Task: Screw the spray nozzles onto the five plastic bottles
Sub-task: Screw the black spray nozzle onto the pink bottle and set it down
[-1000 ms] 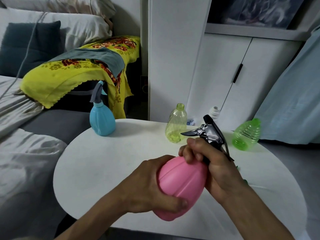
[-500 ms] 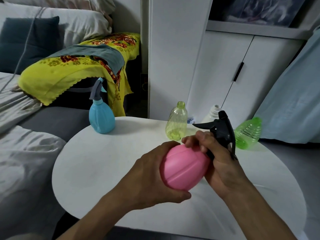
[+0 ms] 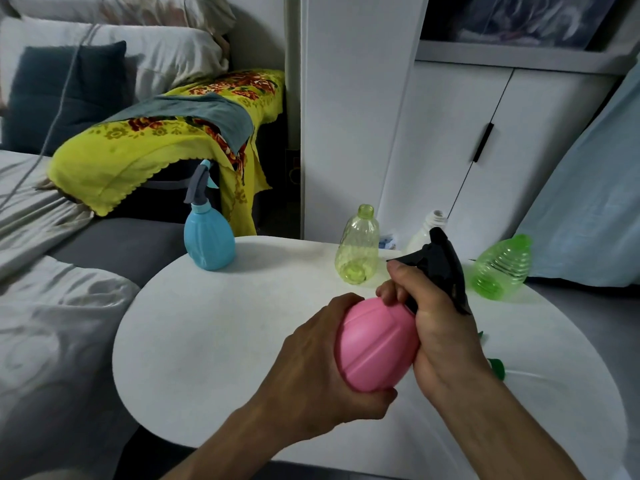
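My left hand wraps the base of a pink bottle, held tilted above the round white table. My right hand grips the black spray nozzle at the bottle's neck. A blue bottle with a grey nozzle fitted stands at the table's far left. A yellow-green clear bottle, a white bottle and a green ribbed bottle stand or lean at the far edge without nozzles. A green nozzle part peeks out behind my right wrist.
A grey sofa with light bedding lies left of the table. A yellow floral cloth drapes something behind the blue bottle. White cabinet doors stand behind the table, and a pale blue fabric hangs at right.
The black nozzle has turned on the pink bottle's neck, its spout now pointing left and up. Both hands and the bottle shifted slightly up and right.
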